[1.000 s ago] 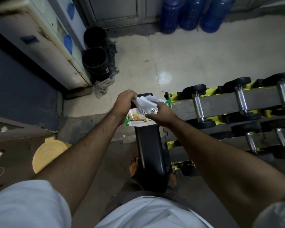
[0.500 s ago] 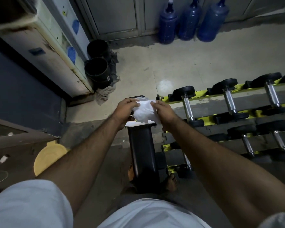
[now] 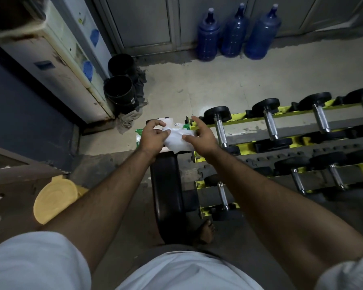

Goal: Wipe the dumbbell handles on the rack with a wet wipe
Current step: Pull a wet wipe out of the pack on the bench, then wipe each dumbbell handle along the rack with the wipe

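A white wet wipe (image 3: 177,140) is stretched between both hands above the far end of a black bench (image 3: 168,193). My left hand (image 3: 153,137) pinches its left edge. My right hand (image 3: 201,136) holds its right side with the thumb, fingers spread. The green-and-white wipe pack (image 3: 139,136) lies on the bench end, mostly hidden behind my left hand. Just right of my hands stands the yellow-and-grey dumbbell rack (image 3: 281,139); its nearest dumbbell (image 3: 220,127) has a chrome handle and black heads.
Several more dumbbells fill the rack's tiers to the right. Two black bins (image 3: 120,88) and a rag stand by a white cabinet (image 3: 50,65) at left. Three blue water jugs (image 3: 235,32) line the far wall. A yellow lid (image 3: 52,198) lies at lower left. My bare foot (image 3: 205,231) shows beside the bench.
The wipe has come out of the pack and is now spread between both hands. My right hand's fingers have opened out. The view has tilted up, showing more of the far wall.
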### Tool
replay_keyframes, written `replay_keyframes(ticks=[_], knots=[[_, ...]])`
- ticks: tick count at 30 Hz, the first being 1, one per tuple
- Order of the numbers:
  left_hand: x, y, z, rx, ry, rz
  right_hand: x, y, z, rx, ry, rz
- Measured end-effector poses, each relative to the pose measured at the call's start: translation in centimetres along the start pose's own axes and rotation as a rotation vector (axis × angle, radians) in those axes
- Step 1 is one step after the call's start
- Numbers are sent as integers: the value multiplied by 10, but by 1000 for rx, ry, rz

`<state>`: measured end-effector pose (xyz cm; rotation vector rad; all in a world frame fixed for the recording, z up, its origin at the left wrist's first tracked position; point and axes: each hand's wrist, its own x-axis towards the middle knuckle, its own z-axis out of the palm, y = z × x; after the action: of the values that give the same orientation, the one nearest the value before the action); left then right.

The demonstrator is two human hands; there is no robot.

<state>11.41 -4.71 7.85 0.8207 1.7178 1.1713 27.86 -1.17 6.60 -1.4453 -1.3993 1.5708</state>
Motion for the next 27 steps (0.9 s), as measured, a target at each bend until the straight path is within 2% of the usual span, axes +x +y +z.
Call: replay_keyframes(ticks=[3, 6, 8, 10, 13, 16, 21, 27], knots=[[-2, 3, -6, 30, -51, 69, -10, -5, 0, -186, -30, -37], [-11, 5, -17, 136, -149, 94, -23, -11, 4, -486, 58, -119], [-16, 3, -23, 237, -213, 113, -34, -17, 9, -589, 109, -161], [-24, 1, -28, 384, -204, 195, -48, -19, 16, -673, 158, -202], [-37, 4, -32, 520, -140, 406, -65, -17, 16, -765, 190, -268], [-49, 7, -33, 458, -174, 447, -85, -13, 8, -607, 119, -202], [-73, 11, -17, 203, -398, 270, -112, -8, -8, -222, 110, -118], [-84, 18, 12, 94, -336, 114, -120, 9, -43, -113, 171, -125]])
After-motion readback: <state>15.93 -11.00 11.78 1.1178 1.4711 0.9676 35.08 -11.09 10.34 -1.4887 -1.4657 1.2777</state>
